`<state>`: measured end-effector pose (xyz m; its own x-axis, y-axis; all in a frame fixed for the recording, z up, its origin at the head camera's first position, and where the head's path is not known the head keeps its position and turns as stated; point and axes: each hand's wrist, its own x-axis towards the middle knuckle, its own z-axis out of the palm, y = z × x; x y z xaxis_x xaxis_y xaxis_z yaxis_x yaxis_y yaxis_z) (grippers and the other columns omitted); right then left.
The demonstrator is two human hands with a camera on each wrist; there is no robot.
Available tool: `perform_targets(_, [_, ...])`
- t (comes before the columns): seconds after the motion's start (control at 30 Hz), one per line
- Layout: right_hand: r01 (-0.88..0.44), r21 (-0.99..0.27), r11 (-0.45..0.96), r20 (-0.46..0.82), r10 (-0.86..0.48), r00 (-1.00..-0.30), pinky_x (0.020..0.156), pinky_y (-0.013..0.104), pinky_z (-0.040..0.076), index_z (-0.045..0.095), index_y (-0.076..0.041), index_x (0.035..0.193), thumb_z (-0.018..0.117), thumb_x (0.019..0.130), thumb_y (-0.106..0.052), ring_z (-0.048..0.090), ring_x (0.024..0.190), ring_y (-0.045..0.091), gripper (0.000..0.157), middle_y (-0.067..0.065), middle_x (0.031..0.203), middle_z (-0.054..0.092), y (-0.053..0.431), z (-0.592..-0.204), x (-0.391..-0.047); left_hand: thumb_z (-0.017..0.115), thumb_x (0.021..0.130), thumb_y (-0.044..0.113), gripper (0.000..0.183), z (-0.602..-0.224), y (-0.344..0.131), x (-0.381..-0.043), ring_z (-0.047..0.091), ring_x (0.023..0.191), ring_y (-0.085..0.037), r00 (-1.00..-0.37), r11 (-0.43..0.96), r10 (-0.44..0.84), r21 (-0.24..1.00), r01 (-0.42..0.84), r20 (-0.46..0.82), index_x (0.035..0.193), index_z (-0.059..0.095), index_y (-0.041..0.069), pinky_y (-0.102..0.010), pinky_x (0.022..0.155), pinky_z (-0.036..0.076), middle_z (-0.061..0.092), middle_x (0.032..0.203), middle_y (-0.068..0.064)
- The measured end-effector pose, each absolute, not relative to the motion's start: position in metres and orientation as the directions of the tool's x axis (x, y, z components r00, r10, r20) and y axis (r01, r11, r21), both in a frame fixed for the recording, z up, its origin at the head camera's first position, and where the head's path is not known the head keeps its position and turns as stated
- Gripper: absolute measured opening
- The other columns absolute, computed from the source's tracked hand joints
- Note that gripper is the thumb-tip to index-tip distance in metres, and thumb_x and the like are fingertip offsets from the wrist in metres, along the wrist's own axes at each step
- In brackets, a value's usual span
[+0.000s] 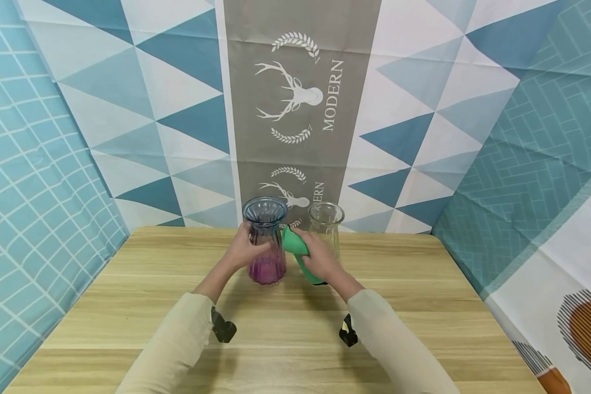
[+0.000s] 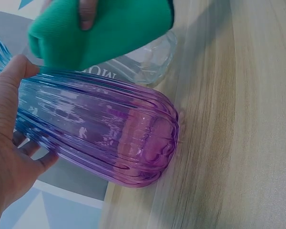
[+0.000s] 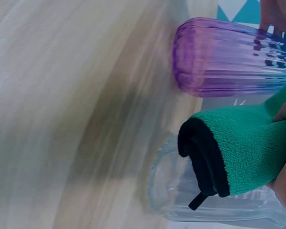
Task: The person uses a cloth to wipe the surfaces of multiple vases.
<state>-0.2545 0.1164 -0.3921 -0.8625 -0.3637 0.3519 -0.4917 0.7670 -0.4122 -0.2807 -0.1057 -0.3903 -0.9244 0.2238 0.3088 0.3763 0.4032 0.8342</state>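
A ribbed glass vase (image 1: 267, 268), blue at the top and fading to purple-pink at the base, stands upright near the back of the table. My left hand (image 1: 244, 249) grips its upper body from the left, with the thumb and fingers on opposite sides in the left wrist view. In my right hand (image 1: 321, 256) is a folded green cloth (image 3: 248, 148) with a black edge. The cloth touches or nearly touches the vase's right side. Behind the right hand stands a clear glass vase (image 1: 327, 214), partly hidden by the hand and cloth.
The wooden table (image 1: 285, 350) ends at a patterned backdrop (image 1: 300, 109) just behind both vases. Tile-patterned blue cloth (image 1: 24, 164) hangs along the left side, and a teal one (image 1: 537, 153) along the right. The two vases stand close together.
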Motion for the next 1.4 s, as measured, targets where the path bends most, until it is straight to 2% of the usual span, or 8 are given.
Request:
perform_targets(0.2, [-0.491,-0.425,0.76,0.377,-0.344,-0.86,0.092,0.048,0.048,0.037,-0.021,0.143,0.057,0.085,-0.001,0.052,0.118,0.03,0.065,0.014,0.134,0.05,0.111,-0.384,-0.255,0.07,0.077,0.017,0.078,-0.391,-0.107,-0.28,0.033,0.134,-0.038,-0.93,0.428,0.223,0.829,0.361,0.291,0.141,0.029,0.002,-0.053,0.112,0.029,0.035,0.141,-0.024])
perform_targets(0.33, [-0.479,-0.413,0.774,0.367,-0.34,-0.866,0.093,0.048,0.048,0.037,-0.024,0.144,0.058,0.086,-0.004,0.053,0.118,0.03,0.065,0.013,0.135,0.05,0.109,-0.382,-0.254,0.072,0.077,0.018,0.078,-0.392,-0.107,-0.28,0.035,0.133,-0.039,-0.927,0.416,0.225,0.831,0.369,0.299,0.141,0.03,0.003,-0.053,0.111,0.03,0.037,0.14,-0.024])
perform_targets(0.57, [-0.479,-0.384,0.789,0.341,-0.361,-0.868,0.096,0.047,0.047,0.038,-0.019,0.143,0.06,0.084,-0.003,0.051,0.12,0.029,0.065,0.013,0.133,0.051,0.108,-0.386,-0.253,0.074,0.077,0.017,0.074,-0.393,-0.106,-0.282,0.04,0.129,-0.037,-0.913,0.392,0.228,0.826,0.404,0.338,0.139,0.034,0.005,-0.052,0.109,0.035,0.041,0.136,-0.021])
perform_targets(0.87, [-0.437,-0.336,0.834,0.236,-0.374,-0.897,0.079,0.046,0.052,0.036,-0.022,0.144,0.061,0.087,-0.01,0.059,0.101,0.028,0.063,0.014,0.127,0.054,0.111,-0.397,-0.252,0.076,0.078,0.023,0.071,-0.393,-0.105,-0.282,0.044,0.127,-0.035,-0.919,0.387,0.22,0.835,0.39,0.327,0.135,0.037,0.006,-0.05,0.107,0.038,0.043,0.133,-0.019])
perform_targets(1.1, [-0.449,-0.304,0.84,0.143,-0.425,-0.894,0.091,0.049,0.049,0.039,-0.018,0.142,0.061,0.087,-0.008,0.055,0.113,0.031,0.061,0.016,0.131,0.053,0.114,-0.409,-0.25,0.075,0.078,0.026,0.076,-0.394,-0.106,-0.283,0.041,0.129,-0.035,-0.926,0.374,0.22,0.851,0.369,0.305,0.138,0.034,0.006,-0.05,0.108,0.036,0.041,0.135,-0.018])
perform_targets(1.4, [-0.473,-0.231,0.85,0.064,-0.472,-0.879,0.094,0.044,0.049,0.044,-0.018,0.139,0.066,0.084,-0.007,0.055,0.113,0.03,0.06,0.016,0.126,0.056,0.115,-0.419,-0.248,0.075,0.078,0.026,0.079,-0.394,-0.106,-0.283,0.039,0.131,-0.034,-0.926,0.359,0.226,0.858,0.367,0.301,0.14,0.031,0.007,-0.049,0.11,0.034,0.04,0.138,-0.018])
